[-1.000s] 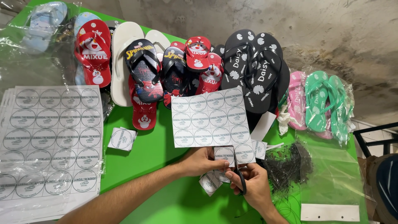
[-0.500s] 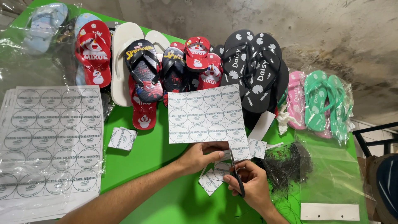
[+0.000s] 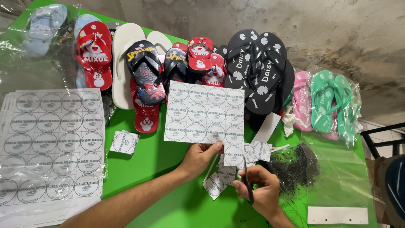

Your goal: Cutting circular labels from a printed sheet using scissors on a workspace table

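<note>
On a green table [image 3: 147, 169] set against a rough, stained grey concrete wall [image 3: 337, 33]. Along the far edge, a row of flip-flops: a pale blue pair in clear plastic [image 3: 42, 29] at far left, then a red pair [image 3: 93, 59], a white pair [image 3: 126, 55], dark printed pairs [image 3: 145, 76], small red ones [image 3: 200, 52], a large black pair [image 3: 257, 67], a pink pair [image 3: 301, 101] and a green pair [image 3: 333, 105] in plastic wrap. At near left, a stack of printed sheets [image 3: 50, 143] with rows of round labels, lying flat. At right, a clear bag [image 3: 337, 181] with a white header strip, flat on the table; beside it, a heap of black ties [image 3: 295, 164]. Beyond the right edge, a dark metal frame [image 3: 384, 135].

Near centre, held up over the table, a label sheet [image 3: 204, 114], partly cut, tilted toward the camera. Left hand [image 3: 198, 156]: thumb and fingers pinched on the lower edge of that sheet. Right hand [image 3: 259, 190]: fingers closed through the handles of scissors [image 3: 247, 181], blades pointing up at the sheet's lower right corner, where one column of labels hangs lower than the rest. Blade opening: cannot tell. Under and just beside the hands, loose cut labels [image 3: 221, 179]. Left of the hands, well apart, a small pile of cut squares [image 3: 124, 141].
</note>
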